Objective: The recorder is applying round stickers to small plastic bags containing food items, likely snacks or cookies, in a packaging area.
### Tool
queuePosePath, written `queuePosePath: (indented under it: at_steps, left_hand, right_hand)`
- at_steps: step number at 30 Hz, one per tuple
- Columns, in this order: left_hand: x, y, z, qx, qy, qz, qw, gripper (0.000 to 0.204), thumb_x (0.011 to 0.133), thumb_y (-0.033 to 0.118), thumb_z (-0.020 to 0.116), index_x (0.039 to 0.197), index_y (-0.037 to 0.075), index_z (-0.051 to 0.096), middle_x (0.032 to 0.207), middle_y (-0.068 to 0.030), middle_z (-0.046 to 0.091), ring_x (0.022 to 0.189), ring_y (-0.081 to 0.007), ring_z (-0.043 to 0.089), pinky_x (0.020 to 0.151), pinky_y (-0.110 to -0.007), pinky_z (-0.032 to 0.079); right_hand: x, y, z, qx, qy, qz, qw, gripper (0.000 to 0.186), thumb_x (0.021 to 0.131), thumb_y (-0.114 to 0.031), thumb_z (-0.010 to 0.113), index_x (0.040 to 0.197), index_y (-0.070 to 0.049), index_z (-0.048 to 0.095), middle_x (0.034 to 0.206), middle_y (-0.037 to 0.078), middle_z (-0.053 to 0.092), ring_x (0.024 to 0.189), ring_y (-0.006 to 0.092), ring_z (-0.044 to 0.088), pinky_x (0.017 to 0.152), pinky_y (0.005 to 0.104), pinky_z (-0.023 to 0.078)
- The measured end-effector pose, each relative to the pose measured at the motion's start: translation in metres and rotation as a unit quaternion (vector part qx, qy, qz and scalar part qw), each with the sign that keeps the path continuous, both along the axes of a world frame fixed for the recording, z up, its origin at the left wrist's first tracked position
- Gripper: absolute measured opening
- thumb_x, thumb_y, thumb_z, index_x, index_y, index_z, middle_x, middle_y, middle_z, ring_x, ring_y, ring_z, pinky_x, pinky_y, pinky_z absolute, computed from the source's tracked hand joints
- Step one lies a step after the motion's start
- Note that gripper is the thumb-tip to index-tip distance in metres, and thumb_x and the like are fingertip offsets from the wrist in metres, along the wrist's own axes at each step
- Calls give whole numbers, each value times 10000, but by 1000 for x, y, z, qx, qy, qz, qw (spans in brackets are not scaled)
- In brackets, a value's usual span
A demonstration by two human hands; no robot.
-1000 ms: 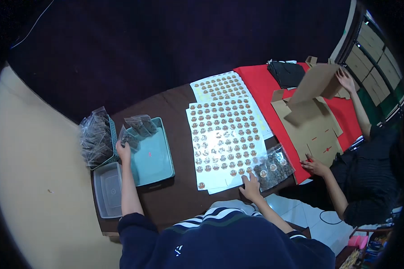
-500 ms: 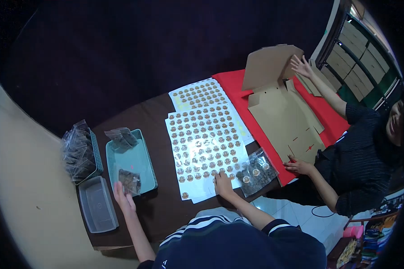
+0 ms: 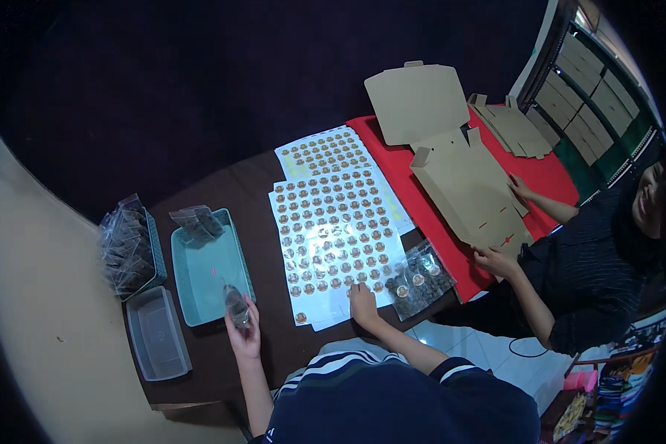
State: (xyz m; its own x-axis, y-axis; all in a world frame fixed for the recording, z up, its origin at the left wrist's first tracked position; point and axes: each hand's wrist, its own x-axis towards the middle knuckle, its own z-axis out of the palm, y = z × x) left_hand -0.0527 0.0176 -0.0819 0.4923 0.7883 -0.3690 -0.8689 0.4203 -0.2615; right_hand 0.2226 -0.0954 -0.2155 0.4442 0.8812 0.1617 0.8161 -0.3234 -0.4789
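My left hand [image 3: 244, 329] grips a small clear pouch of dark pieces [image 3: 236, 306], held upright near the front of the turquoise tray [image 3: 187, 281]. More pouches [image 3: 200, 226] lie at that tray's back end. My right hand [image 3: 364, 307] is on the front edge of a white sheet of round stickers [image 3: 325, 214], fingers curled; whatever is under them is hidden. A larger bag of dark pieces [image 3: 429, 292] with round labels lies just right of that sheet.
At left are a basket full of pouches [image 3: 126, 244] and a grey plastic tub [image 3: 159, 340]. At right a co-worker [image 3: 584, 281] handles an open cardboard box [image 3: 473, 185] on red cloth [image 3: 547, 177]. More sticker sheets [image 3: 318, 148] lie behind; flat cardboard [image 3: 514, 129] sits back right.
My left hand has come from the pouches toward the tray's front right with one pouch, now turned upright. My right fingers have curled on the sheet. The co-worker lowered the upper hand; the lid stands open.
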Motion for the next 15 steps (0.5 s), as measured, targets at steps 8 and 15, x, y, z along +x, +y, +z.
queuePosePath:
  at_steps: [8, 15]
  left_hand:
    - [-6, -5, -14, 19, 100, 5, 995, 275, 811, 180, 624, 999, -6, 547, 988, -109, 563, 1019, -248, 512, 797, -328, 485]
    - [0, -16, 13, 97, 102, -58, 988, 422, 846, 377, 534, 1145, 81, 501, 1138, -81, 550, 1007, -250, 544, 812, -402, 472]
  right_hand:
    - [8, 3, 1, 22, 91, -15, 995, 196, 753, -60, 521, 935, 14, 523, 813, 229, 553, 769, 392, 536, 668, 483, 425]
    - [8, -1, 11, 12, -2, -11, 1000, 152, 754, -105, 571, 853, 9, 559, 803, 195, 540, 741, 358, 538, 656, 459, 421]
